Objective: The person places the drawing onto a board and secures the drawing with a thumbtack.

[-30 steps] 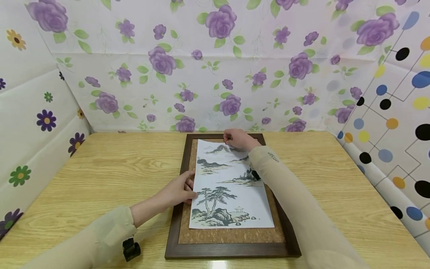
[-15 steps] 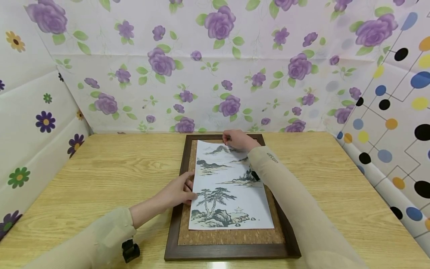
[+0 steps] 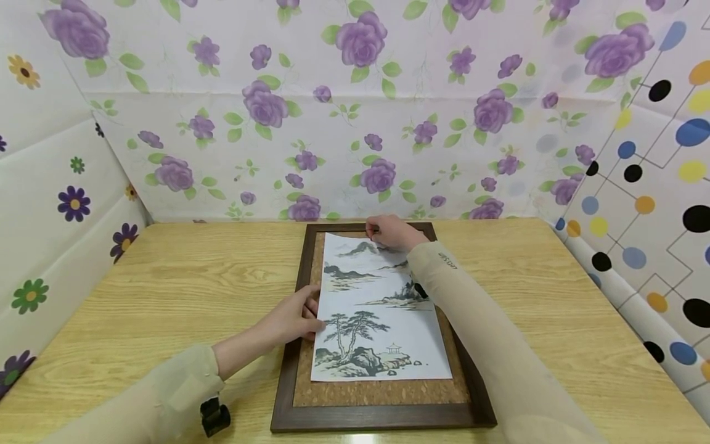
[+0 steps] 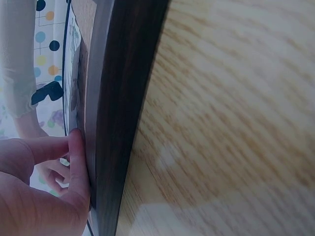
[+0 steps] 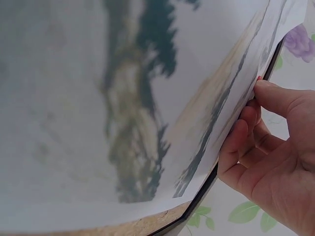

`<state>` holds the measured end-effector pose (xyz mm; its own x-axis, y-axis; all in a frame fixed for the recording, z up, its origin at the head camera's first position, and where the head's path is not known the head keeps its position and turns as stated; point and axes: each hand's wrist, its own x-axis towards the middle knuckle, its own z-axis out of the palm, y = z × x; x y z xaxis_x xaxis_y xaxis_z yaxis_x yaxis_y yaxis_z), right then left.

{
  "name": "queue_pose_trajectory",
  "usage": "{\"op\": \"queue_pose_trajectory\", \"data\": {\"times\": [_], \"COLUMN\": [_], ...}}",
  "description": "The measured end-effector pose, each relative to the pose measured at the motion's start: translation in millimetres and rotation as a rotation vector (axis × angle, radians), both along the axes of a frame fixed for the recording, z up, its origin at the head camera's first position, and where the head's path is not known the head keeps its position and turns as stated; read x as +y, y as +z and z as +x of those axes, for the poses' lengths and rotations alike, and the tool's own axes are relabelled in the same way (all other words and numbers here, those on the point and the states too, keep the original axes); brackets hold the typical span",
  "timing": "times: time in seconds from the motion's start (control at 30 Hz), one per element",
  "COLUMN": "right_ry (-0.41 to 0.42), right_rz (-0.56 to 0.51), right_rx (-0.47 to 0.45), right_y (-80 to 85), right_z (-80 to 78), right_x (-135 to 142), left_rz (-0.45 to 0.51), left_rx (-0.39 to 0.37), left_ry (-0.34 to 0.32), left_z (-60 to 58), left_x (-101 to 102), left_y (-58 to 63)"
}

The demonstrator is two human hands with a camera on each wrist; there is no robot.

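A sheet of paper (image 3: 355, 296) printed with an ink landscape lies over a cork board (image 3: 383, 393) in a dark brown frame (image 3: 383, 421). My left hand (image 3: 294, 316) pinches the sheet's left edge between thumb and fingers, beside the frame's side bar. At the sheet's top edge, my right hand (image 3: 395, 232) pinches a small red push pin (image 5: 259, 78), mostly hidden by the fingers. In the right wrist view, the thumb and curled fingers sit right at the paper's edge. The paper's top left corner curves up slightly.
The framed board lies on a light wooden table (image 3: 222, 265). A flowered cloth wall (image 3: 333, 135) rises directly behind its far end. A dotted cloth (image 3: 638, 203) borders the right side, and another flowered sheet (image 3: 50, 246) the left.
Both hands keep their places on the paper. The view has tilted very slightly; the sheet and frame otherwise look the same.
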<state>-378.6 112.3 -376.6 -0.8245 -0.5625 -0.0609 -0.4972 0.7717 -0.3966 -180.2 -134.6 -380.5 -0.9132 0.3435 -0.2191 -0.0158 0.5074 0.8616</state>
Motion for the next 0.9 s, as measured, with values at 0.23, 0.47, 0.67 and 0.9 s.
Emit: {"op": "queue_pose_trajectory", "data": {"times": [0.23,0.47,0.67,0.9], "right_ry": [-0.011,-0.013,-0.021,-0.012], "right_rz": [0.019,0.041,0.038,0.048], "right_rx": [-0.003,0.006,0.011,0.012], "right_y": [0.3,-0.7,0.2,-0.2], "right_z": [-1.5,0.3,1.6,1.5], "right_x": [0.1,-0.6,-1.0,-2.8], "left_rz": [-0.002,0.006,-0.002,-0.01], "left_rx": [0.003,-0.002,-0.01,-0.03], "left_ry": [0.002,-0.014,-0.022,-0.071], "left_z": [-0.6,-1.0,-1.9,-4.3], "left_x": [0.6,-0.5,-1.4,-4.0], "left_y": [0.6,1.0,1.5,3.4]}}
